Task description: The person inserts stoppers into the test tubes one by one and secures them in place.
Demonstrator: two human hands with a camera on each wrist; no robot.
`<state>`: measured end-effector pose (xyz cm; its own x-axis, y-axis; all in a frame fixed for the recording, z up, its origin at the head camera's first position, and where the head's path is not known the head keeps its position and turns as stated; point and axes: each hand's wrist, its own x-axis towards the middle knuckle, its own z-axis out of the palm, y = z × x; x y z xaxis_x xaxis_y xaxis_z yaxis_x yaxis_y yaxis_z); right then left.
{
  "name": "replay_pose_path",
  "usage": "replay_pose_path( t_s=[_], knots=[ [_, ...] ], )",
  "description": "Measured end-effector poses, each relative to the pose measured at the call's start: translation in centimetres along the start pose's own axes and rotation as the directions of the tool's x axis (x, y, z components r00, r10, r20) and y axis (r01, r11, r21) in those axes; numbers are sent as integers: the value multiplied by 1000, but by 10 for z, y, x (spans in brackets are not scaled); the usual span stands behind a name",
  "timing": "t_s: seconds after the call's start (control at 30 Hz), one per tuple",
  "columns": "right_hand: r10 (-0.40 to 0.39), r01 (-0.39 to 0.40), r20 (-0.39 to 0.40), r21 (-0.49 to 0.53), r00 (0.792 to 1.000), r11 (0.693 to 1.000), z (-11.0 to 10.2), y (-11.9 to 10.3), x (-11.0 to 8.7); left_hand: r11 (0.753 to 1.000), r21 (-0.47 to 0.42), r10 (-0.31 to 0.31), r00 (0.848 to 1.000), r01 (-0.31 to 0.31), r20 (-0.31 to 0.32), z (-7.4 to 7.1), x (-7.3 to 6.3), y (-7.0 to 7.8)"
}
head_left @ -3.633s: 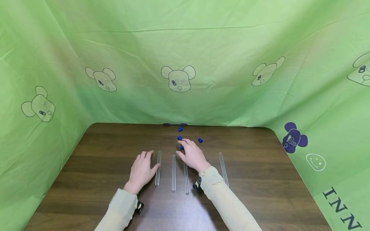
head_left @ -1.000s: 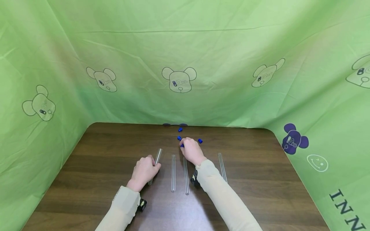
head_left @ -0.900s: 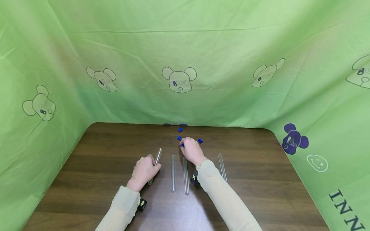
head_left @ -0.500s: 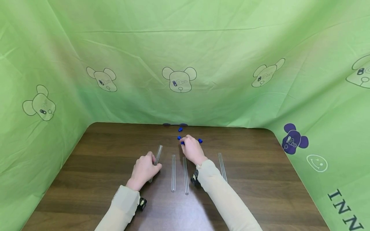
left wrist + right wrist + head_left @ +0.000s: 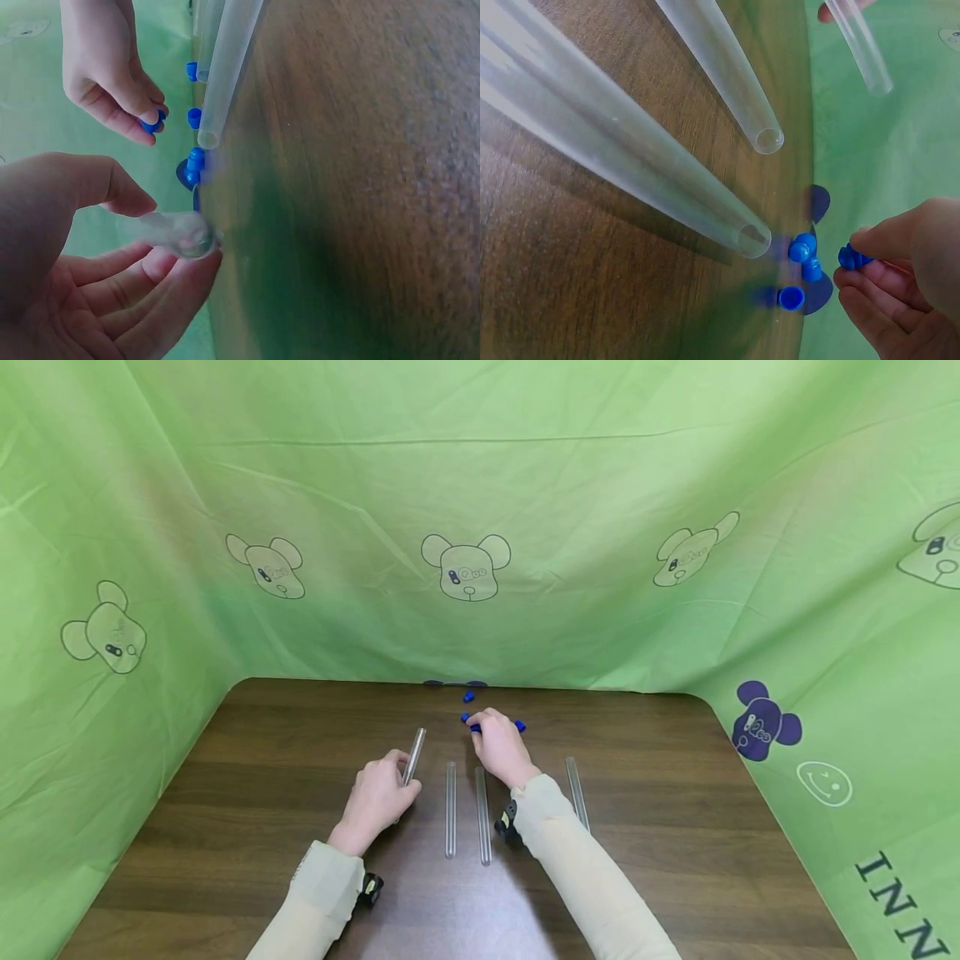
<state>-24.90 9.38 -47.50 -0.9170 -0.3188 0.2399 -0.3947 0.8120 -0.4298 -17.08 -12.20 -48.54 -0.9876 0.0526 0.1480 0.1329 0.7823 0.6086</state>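
Left fingers (image 5: pixel 161 313) hold a tube (image 5: pixel 415 756) between them, right fingers (image 5: pixel 871 309) a cap (image 5: pixel 849 257).

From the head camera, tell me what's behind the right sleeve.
The rightmost tube runs behind the right sleeve, its near end hidden. Table shows on both sides; anything else covered cannot be seen.

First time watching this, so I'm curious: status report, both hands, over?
Left fingers: gripping clear tube, tilted. Right fingers: pinching blue cap. Three other tubes, loose caps on table; nothing visibly blocking.
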Motion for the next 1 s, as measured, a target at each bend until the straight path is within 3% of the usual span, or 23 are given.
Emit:
replay_pose_path(
  t_s=[0.23,0.47,0.57,0.7,0.83,1.0],
  knots=[
    [26,-25,-14,56,1000,998,-1,1,1,995,-38,95,995,-96,-35,1,0,-1],
    [44,-40,-24,140,999,989,-1,1,4,984,-166,72,997,-66,27,3,0,-4],
    [45,-37,-37,186,998,982,-2,1,4,956,-292,40,996,-14,83,4,1,-5],
    [55,-45,-39,224,998,974,-2,0,5,888,-452,-15,988,83,153,5,2,-6],
    [63,-56,-22,248,998,967,-2,-3,7,847,-518,-30,983,122,182,6,2,-7],
    [74,-73,6,310,997,948,-5,-9,10,820,-553,-34,978,146,207,6,1,-8]
  ],
)
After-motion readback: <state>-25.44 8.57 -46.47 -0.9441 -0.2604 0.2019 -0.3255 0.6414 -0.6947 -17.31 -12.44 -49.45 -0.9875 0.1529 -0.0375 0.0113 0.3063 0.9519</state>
